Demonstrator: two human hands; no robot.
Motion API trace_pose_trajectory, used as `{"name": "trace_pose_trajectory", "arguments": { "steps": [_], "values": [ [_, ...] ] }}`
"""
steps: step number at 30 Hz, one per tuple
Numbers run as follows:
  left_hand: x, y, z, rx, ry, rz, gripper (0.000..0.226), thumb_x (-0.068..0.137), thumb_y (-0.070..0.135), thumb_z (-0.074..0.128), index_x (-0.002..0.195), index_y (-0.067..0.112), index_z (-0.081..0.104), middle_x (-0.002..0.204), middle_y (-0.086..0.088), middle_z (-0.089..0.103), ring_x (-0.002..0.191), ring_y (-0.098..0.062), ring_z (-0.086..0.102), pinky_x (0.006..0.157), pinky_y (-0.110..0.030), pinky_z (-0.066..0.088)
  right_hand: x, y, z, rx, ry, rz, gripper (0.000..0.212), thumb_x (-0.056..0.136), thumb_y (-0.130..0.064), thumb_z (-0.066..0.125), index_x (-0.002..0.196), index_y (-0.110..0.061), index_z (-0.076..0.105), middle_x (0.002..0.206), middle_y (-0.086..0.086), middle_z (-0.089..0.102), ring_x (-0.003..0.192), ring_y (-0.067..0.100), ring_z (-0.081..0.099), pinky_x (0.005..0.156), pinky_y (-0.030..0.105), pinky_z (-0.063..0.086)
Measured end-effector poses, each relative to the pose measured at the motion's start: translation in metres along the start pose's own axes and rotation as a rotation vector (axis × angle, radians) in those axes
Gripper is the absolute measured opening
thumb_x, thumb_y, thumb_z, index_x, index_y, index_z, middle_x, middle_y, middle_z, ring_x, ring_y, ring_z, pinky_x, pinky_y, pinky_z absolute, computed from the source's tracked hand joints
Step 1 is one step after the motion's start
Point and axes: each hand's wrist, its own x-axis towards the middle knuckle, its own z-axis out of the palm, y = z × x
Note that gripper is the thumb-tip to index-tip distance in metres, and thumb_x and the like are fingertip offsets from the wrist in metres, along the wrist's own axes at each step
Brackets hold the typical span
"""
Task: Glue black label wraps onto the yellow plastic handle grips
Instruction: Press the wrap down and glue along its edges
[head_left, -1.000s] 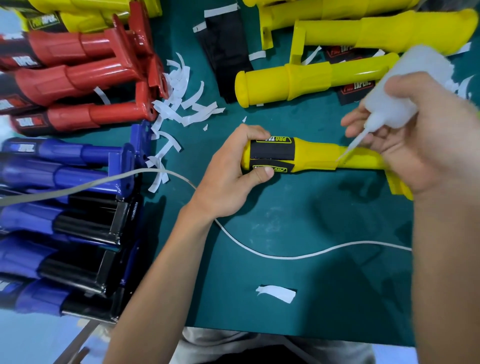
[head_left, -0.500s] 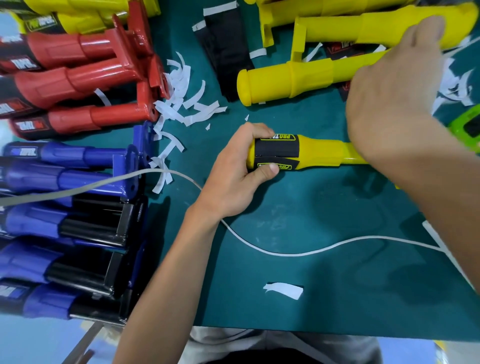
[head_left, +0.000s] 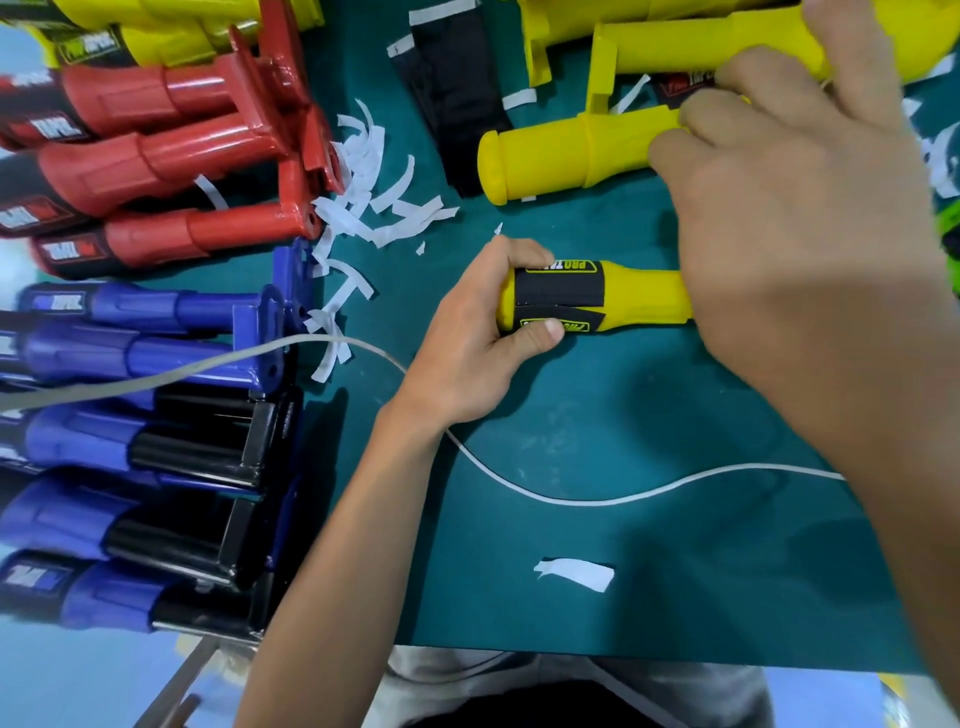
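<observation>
In mid-frame the left hand (head_left: 467, 353) grips the yellow handle (head_left: 644, 301) on the table (head_left: 623, 415), thumb pressing the black label (head_left: 558, 296) near its seam. The right hand (head_left: 789, 208) hovers upper right, fingers curled; what it holds cannot be told. Steady thumb pressure should help the seam bond flat.

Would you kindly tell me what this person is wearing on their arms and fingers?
Nothing that shows. The left forearm and right forearm are bare to the frame edge: no sleeves, gloves, watch or bands. The visible fingers carry no rings, and the nails are short and unpainted.
</observation>
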Motion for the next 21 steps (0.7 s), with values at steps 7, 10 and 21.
{"name": "trace_pose_trajectory", "arguments": {
  "steps": [7,10,21],
  "values": [
    [0.001,0.001,-0.001,0.022,0.009,-0.003,0.041,0.09,0.013,0.076,0.124,0.012,0.054,0.129,-0.002,0.059,0.115,-0.024,0.059,0.1,-0.042,0.048,-0.055,-0.04,0.027,0.484,0.023,0.415,0.042,0.077,-0.013,0.088,0.115,-0.005,0.071,0.116,0.011,0.071,0.109,0.033,0.063,0.095,0.04,0.048],
    [0.0,0.001,-0.002,0.027,0.031,0.005,0.042,0.088,0.015,0.077,0.124,0.011,0.056,0.127,0.005,0.06,0.115,-0.02,0.06,0.101,-0.037,0.047,-0.063,-0.04,0.051,0.522,-0.102,0.456,0.082,0.068,-0.037,0.093,0.138,-0.01,0.059,0.129,0.007,0.064,0.119,0.026,0.054,0.106,0.035,0.037],
    [-0.004,-0.004,0.004,0.129,0.116,0.078,0.041,0.093,0.028,0.076,0.127,0.017,0.055,0.131,0.015,0.056,0.12,-0.007,0.057,0.099,-0.018,0.042,-0.071,-0.037,0.081,0.463,0.064,0.428,0.058,0.079,-0.033,0.086,0.13,-0.012,0.069,0.125,0.002,0.071,0.115,0.025,0.06,0.103,0.028,0.029]
  ]
}}
